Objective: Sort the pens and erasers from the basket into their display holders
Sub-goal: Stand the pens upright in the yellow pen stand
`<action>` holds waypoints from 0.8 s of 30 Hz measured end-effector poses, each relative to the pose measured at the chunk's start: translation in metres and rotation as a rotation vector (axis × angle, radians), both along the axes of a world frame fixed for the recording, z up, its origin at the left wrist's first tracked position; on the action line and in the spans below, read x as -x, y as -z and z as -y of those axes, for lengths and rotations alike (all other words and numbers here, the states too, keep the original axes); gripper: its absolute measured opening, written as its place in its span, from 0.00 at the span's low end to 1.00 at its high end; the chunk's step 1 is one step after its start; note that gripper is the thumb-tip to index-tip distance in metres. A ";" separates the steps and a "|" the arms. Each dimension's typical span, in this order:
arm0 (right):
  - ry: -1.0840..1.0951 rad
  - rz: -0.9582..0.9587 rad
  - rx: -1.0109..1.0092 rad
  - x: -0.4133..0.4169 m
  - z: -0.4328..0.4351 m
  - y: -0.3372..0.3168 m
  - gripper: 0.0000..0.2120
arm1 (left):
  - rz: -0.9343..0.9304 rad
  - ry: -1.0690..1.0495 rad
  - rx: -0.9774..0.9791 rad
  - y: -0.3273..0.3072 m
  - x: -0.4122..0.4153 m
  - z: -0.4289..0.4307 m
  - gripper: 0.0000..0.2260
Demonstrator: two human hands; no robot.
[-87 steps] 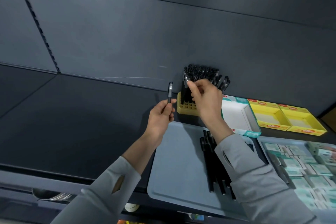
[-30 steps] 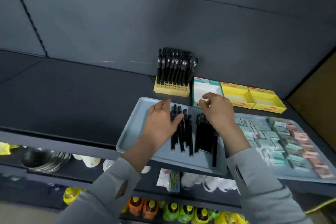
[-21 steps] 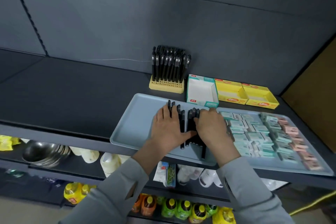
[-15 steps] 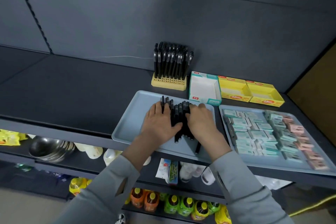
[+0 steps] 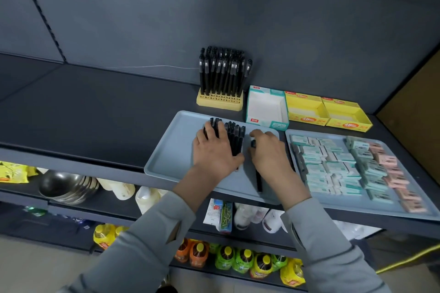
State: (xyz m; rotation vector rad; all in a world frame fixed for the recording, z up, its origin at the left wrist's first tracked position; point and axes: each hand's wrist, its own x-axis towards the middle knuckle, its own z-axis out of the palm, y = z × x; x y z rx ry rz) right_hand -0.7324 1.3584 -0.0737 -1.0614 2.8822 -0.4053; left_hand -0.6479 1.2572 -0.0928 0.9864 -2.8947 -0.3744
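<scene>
1. Parted now: the two hands that were squeezed together round the pile half a second ago have drawn apart, and the right hand (image 5: 271, 157) has slid toward the tray's right side.
2. Nearest, a single pen (image 5: 258, 179) lies lengthwise under the right hand's curled fingers. Its upper part is covered, so I cannot tell whether it is gripped or only touched.
3. Just left, the left hand (image 5: 215, 152) lies spread and fairly flat on the bunched pens (image 5: 235, 140) in the grey tray (image 5: 171, 157), pressing rather than clasping. Its palm hides their near ends and their count.
4. Likely risk: round barrels under a flat palm may roll or fan out when lifted, and the single pen could be nudged over the tray's front lip.
5. Right of this, erasers (image 5: 333, 166) fill a second tray (image 5: 357, 207), cut off at the frame edge.
6. Farther back on the shelf (image 5: 95, 114), the yellow holder (image 5: 220, 101) is crowded with upright pens, so forcing more in might tip some.
7. Beside it sit a white-and-teal box (image 5: 265, 107) and yellow boxes (image 5: 307, 109); their print is unreadable.
</scene>
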 end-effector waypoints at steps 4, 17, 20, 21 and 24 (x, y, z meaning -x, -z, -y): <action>-0.059 0.082 0.120 0.004 0.012 0.000 0.22 | 0.039 0.003 0.057 -0.012 -0.006 0.022 0.42; 0.044 0.092 -0.011 0.022 0.026 -0.010 0.10 | 0.018 -0.061 0.013 -0.027 0.002 0.042 0.14; 0.049 0.049 0.176 0.031 0.030 -0.016 0.08 | -0.310 -0.060 -0.121 -0.044 0.005 0.047 0.17; 0.055 0.043 0.270 0.032 0.031 -0.018 0.09 | -0.459 -0.042 -0.180 -0.051 0.006 0.049 0.20; 0.030 0.010 0.520 0.031 0.033 -0.025 0.05 | -0.907 0.049 -0.371 -0.063 0.005 0.050 0.20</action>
